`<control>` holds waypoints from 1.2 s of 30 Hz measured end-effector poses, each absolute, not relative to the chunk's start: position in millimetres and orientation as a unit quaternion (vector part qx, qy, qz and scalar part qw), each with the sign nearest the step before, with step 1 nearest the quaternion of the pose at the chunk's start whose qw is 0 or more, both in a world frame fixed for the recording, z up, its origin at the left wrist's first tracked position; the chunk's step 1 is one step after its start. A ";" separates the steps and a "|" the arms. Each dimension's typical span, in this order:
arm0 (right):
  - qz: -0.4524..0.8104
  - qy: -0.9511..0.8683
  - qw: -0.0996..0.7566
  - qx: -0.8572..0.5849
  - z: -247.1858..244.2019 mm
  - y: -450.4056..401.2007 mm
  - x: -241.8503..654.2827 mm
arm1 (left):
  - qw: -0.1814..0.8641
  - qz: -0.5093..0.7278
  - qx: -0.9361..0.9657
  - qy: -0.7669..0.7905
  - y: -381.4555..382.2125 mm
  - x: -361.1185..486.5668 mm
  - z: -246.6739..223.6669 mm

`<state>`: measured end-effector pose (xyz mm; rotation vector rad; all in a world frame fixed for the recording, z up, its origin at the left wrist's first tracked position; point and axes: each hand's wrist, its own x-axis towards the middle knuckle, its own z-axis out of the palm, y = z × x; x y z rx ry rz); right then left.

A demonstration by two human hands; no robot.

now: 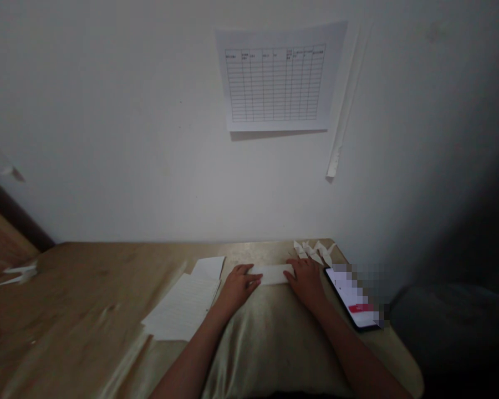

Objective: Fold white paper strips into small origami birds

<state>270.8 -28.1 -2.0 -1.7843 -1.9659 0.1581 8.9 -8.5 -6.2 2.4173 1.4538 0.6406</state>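
Note:
A narrow white paper strip [273, 274] lies crosswise on the cloth-covered table, between my two hands. My left hand [240, 285] has its thumb and fingers around the strip's left end. At the right end, my right hand [306, 280] holds the strip, its thumb near the lower edge and its fingers curled over the top. Just beyond my right hand sit several folded white paper pieces [314, 251]. To the left of my left hand is a stack of white paper sheets [183, 305].
A phone [353, 299] with a lit screen lies to the right of my right hand, near the edge of the table [87, 316]. Paper scraps [23, 272] are at the far left. A printed table sheet [274, 83] hangs on the wall behind.

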 end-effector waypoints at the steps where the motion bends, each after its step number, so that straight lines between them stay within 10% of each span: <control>1: 0.053 -0.721 0.237 -0.649 -0.3 -28.6 272.2 | 0.122 0.218 0.829 0.500 -8.4 9.1 -6.3; 36: 0.007 -0.740 0.204 -0.641 -3.1 -31.5 271.4 | 0.072 0.181 0.828 0.526 -14.4 16.4 2.2</control>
